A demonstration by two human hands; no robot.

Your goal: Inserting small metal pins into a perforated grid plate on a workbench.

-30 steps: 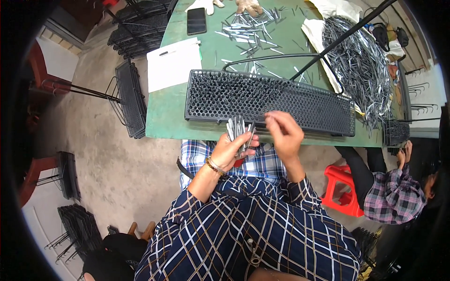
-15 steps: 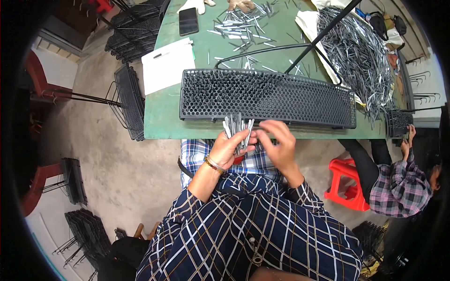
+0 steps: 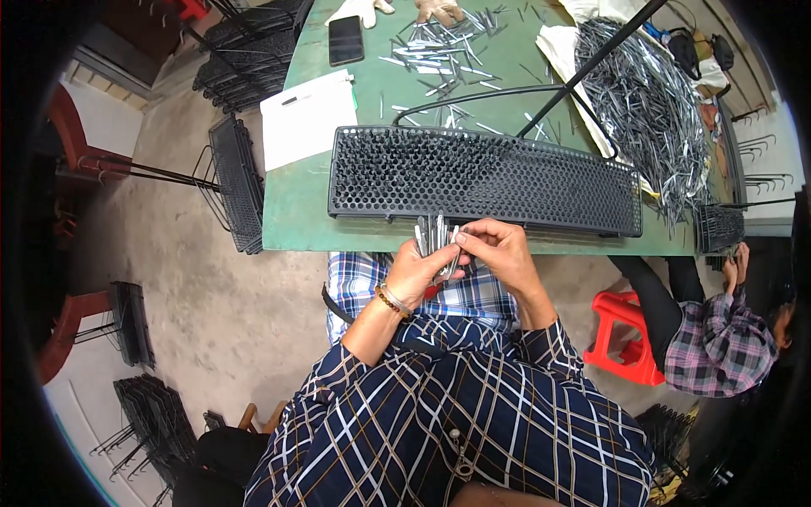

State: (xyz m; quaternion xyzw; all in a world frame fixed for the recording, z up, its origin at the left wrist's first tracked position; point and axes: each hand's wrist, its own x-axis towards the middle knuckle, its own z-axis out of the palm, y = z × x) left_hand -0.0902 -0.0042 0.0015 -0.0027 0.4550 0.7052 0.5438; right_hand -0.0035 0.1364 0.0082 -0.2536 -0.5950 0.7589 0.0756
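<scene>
My left hand is closed around a bunch of thin grey metal strips, their ends fanning up above the thumb. At the right side of this bunch, my right hand pinches the end of one strip between thumb and fingertips. Just beyond both hands, a long black perforated rack rests at the table's near edge. Small dark pieces stand in many of the holes in its left half, while the right half shows mostly bare holes.
On the green table lie loose strips, a phone, paper with a pen, gloves and a large heap of strips. A co-worker sits at right near a red stool. More racks stand left.
My right hand has come in from being apart with spread fingers, and now pinches at the bunch. The left hand still holds the strips, shifted slightly right in the picture.
</scene>
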